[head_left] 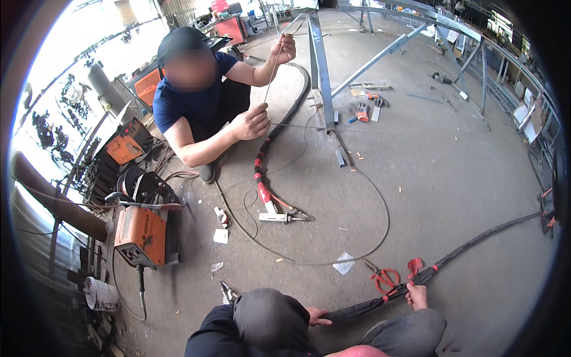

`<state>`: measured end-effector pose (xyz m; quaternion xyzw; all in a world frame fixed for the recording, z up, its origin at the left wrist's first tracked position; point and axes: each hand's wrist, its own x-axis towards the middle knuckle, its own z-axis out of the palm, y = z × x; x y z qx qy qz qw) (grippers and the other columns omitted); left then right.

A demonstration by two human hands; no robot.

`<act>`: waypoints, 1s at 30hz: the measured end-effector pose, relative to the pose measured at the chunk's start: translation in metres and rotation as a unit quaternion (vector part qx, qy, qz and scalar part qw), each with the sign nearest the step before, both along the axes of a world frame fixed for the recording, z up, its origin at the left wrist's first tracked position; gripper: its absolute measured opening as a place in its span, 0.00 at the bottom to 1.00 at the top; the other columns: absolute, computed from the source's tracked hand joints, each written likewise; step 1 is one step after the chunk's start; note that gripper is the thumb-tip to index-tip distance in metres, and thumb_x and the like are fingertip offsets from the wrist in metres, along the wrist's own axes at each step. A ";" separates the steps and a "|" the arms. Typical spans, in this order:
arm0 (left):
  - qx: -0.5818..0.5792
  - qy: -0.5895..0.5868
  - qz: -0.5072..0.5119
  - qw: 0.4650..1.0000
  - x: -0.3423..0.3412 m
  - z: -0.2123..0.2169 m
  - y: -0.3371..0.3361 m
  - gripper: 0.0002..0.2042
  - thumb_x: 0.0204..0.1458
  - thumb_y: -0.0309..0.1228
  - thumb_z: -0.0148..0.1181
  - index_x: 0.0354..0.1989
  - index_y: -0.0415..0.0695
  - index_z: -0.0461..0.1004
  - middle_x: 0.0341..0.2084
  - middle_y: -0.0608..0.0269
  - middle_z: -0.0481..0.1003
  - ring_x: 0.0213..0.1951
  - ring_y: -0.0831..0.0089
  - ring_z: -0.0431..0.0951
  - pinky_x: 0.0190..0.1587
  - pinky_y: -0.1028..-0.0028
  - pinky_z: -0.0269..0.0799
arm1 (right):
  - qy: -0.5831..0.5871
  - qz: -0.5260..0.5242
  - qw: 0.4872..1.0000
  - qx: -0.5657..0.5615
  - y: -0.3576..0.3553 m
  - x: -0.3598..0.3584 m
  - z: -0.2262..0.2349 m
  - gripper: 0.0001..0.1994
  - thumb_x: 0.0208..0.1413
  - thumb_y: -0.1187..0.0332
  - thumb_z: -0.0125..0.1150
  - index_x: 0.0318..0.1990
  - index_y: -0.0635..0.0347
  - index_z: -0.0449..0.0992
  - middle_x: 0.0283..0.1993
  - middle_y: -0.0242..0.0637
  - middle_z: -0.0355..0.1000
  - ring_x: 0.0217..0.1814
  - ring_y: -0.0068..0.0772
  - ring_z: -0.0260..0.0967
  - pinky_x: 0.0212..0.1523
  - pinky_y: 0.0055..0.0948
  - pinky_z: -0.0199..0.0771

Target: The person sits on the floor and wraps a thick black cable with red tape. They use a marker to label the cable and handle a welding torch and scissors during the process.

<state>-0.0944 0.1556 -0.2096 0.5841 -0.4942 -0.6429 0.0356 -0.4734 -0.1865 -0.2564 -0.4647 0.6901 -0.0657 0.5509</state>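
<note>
Black cable bundle (380, 302) apparently under both hands' fingers (417, 293).

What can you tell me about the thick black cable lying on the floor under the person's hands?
The thick black sheathed cable lies on the grey concrete floor, running from between the person's knees out to the right in a gentle curve. Its cover looks like dark wrapped fabric or rubber, bound with red tape near the near end. The right hand grips it at the taped part; the left hand rests by its end.
</note>
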 end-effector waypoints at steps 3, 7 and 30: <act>-0.004 0.001 -0.003 1.000 0.001 0.001 -0.001 0.39 0.71 0.71 0.56 0.64 0.41 0.76 0.33 0.50 0.83 0.36 0.55 0.87 0.41 0.54 0.83 | 0.096 0.055 0.993 -0.051 -0.001 0.007 0.004 0.22 0.73 0.57 0.72 0.27 0.64 0.84 0.19 0.39 0.78 0.16 0.31 0.74 0.22 0.38 0.76; -0.032 0.003 0.015 0.999 0.002 -0.001 0.002 0.38 0.73 0.70 0.54 0.60 0.40 0.77 0.34 0.49 0.83 0.40 0.52 0.87 0.47 0.52 0.82 | 0.116 0.136 0.969 -0.172 0.001 0.020 0.031 0.20 0.71 0.59 0.73 0.30 0.67 0.87 0.19 0.40 0.80 0.19 0.32 0.78 0.29 0.39 0.80; -0.278 -0.009 0.139 0.950 0.112 0.108 -0.102 0.18 0.77 0.43 0.62 0.45 0.39 0.84 0.34 0.48 0.86 0.37 0.49 0.88 0.42 0.54 0.82 | -0.149 0.579 0.777 -0.197 0.013 0.198 0.320 0.12 0.69 0.64 0.75 0.52 0.61 0.89 0.35 0.37 0.88 0.34 0.29 0.86 0.38 0.33 0.85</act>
